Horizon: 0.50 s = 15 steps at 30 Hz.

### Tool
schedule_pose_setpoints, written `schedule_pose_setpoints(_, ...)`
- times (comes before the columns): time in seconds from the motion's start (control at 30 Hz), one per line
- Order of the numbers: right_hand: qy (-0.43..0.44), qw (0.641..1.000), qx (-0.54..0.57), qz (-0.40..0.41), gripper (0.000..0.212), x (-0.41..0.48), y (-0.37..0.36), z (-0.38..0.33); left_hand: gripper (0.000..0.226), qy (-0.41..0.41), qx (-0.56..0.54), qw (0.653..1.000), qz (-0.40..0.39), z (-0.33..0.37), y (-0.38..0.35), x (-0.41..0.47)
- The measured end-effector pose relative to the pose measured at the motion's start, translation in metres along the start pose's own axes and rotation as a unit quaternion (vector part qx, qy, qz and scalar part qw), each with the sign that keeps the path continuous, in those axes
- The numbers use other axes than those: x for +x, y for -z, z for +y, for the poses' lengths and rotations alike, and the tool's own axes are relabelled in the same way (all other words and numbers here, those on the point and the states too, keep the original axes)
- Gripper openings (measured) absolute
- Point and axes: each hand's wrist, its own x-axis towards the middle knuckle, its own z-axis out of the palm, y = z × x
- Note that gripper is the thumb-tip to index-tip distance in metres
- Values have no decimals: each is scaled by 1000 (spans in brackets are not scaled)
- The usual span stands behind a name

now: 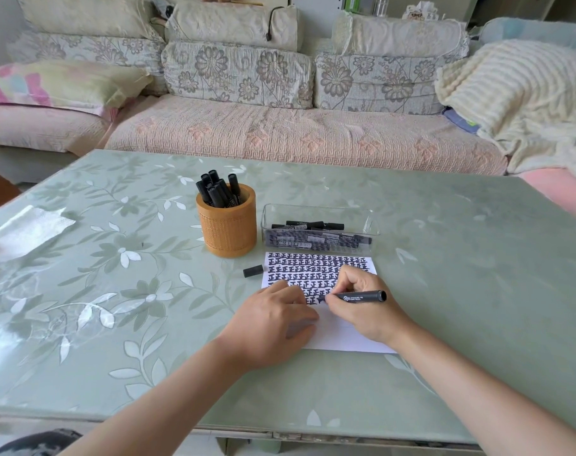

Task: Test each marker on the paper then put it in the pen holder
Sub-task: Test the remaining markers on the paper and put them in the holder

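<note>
My right hand [362, 307] grips a black marker [362, 296] with its tip on the white paper [339, 334], whose upper half is filled with rows of black marks. Flat on the paper's left part rests my left hand [273, 324], fingers straight. The marker's black cap [253, 270] lies on the table just left of the paper. An orange pen holder [228, 225] behind it holds several black markers. To its right, a clear plastic box [319, 229] contains several more markers.
The green floral table [115, 291] has a crumpled clear plastic sheet [23, 232] at its far left. A sofa with cushions and a blanket stands behind the table. The table's near edge runs just below my forearms.
</note>
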Motion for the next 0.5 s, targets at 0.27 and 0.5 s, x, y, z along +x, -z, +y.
schedule_pose_setpoints(0.27, 4, 1000, -12, -21, 24, -1, 1, -3, 13, -1, -6, 1000, 3, -1, -2, 0)
schedule_pose_setpoints(0.5, -20, 996, 80, 37, 19, 3, 4, -3, 14, -10, -12, 1000, 5, -2, -1, -1)
